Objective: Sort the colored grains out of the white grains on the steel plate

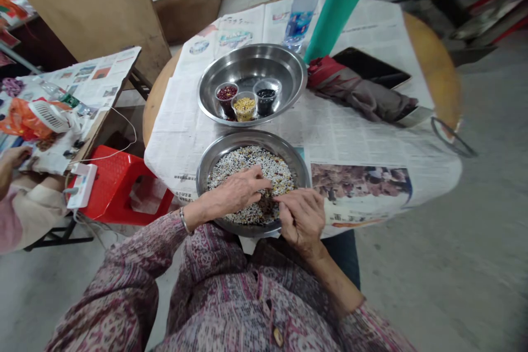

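A steel basin [303,176] in front of me holds a mix of white grains [231,162] with yellow, dark and reddish ones among them. My left hand [237,192] reaches over the grains from the left, fingers bent and a little apart, nothing visible in them. At the basin's right front side, my right hand [303,217] has its fingers pressed together near the grains; whatever is in them is too small to make out. Just behind, a second steel basin [284,74] contains three clear cups: one of dark red beans [226,93], one of yellow kernels [244,105], one of black beans [266,97].
Newspaper [355,143] covers the round table. A water bottle [303,11], a green bottle [340,11], a folded umbrella [355,88] and a dark tablet [371,66] stand or lie behind and right. Left are a red stool [109,192], a power strip [82,186] and another person's hand [16,157].
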Demonstrator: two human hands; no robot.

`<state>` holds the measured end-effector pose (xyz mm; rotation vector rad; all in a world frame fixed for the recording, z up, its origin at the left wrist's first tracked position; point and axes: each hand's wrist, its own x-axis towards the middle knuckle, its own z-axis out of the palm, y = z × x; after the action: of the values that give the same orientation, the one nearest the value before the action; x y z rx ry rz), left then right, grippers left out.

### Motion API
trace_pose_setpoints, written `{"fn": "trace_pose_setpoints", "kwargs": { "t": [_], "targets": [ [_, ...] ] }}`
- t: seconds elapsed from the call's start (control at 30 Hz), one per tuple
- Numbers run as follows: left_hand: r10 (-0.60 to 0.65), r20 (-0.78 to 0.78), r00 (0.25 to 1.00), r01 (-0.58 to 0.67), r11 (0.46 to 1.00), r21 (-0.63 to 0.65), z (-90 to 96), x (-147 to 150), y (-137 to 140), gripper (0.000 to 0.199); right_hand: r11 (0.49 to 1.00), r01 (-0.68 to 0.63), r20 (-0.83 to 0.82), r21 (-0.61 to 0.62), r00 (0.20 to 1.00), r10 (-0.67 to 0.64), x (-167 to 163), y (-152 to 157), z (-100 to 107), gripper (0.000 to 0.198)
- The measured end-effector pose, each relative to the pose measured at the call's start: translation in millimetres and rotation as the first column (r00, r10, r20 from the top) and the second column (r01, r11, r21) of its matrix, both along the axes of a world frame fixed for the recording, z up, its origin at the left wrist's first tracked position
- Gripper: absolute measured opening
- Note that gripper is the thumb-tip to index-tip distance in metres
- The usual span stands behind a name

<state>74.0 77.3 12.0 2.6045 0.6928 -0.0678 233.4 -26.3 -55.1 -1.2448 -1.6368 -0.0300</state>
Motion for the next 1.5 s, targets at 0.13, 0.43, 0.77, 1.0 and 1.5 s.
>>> {"fn": "trace_pose_setpoints", "kwargs": {
  "t": [0.13,0.43,0.77,1.0,1.5],
  "targets": [
    [0.043,0.007,0.999,-0.043,0.998,0.043,-1.8,9.4,21.8,0.023,1.0,0.004,-0.002,-0.007,1.0,-0.004,0.0,0.0,0.6,0.018],
    [0.354,-0.034,0.935,-0.336,0.911,0.237,20.1,-45.5,10.9,0.014,1.0,-0.016,-0.019,-0.022,1.0,0.015,-0.1,-0.4,-2.8,0.021],
    [0.215,-0.032,0.976,-0.216,0.976,-0.033,8.5,-33.5,-40.8,0.019,1.0,-0.019,-0.006,-0.007,1.0,0.019,-3.5,3.1,3.4,0.021],
    [-0.005,0.113,0.994,-0.017,0.98,0.196,-0.4,13.7,-2.7,0.023,1.0,-0.002,0.039,-0.016,0.999,0.002,-4.4,3.0,3.5,0.02],
    [0.356,0.341,0.87,-0.426,0.891,0.158,-15.8,-78.8,-10.0,0.024,0.974,0.032,0.257,-0.223,0.966,0.027,-2.3,1.4,27.6,0.011]
  ]
}}
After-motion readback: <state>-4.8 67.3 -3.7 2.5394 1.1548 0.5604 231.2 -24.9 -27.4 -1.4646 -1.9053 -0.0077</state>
